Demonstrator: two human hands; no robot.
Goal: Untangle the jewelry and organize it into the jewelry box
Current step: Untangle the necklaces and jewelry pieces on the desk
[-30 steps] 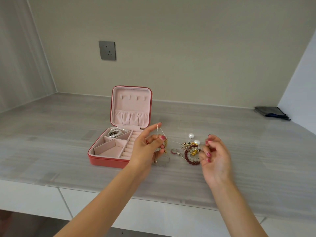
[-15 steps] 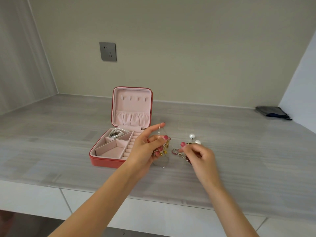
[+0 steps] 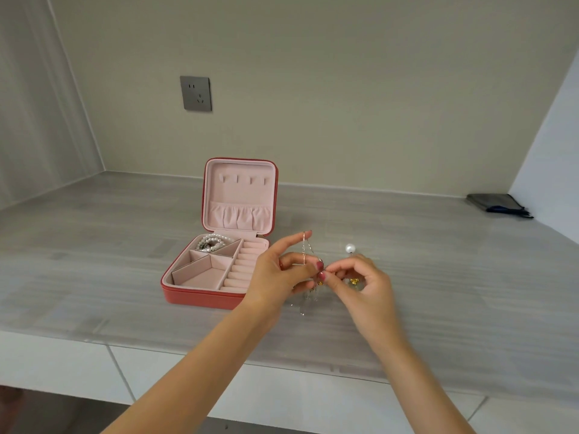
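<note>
The chain [image 3: 304,250] hangs over the left hand [image 3: 279,278], looped on the raised forefinger and pinched between thumb and fingers, above the desk [image 3: 94,277] near its front edge. The right hand [image 3: 360,285] pinches the same tangle [image 3: 319,281] just beside the left thumb, so the fingertips of the two hands meet. A pearl [image 3: 350,248] shows behind the right hand; gold beads [image 3: 354,280] lie under it. The box [image 3: 200,297] stands open to the left of the hands, with a pearl strand [image 3: 213,242] in its rear left compartment. A pouch [image 3: 498,203] lies at the desk's rear right corner. A socket [image 3: 195,93] sits on the wall.
</note>
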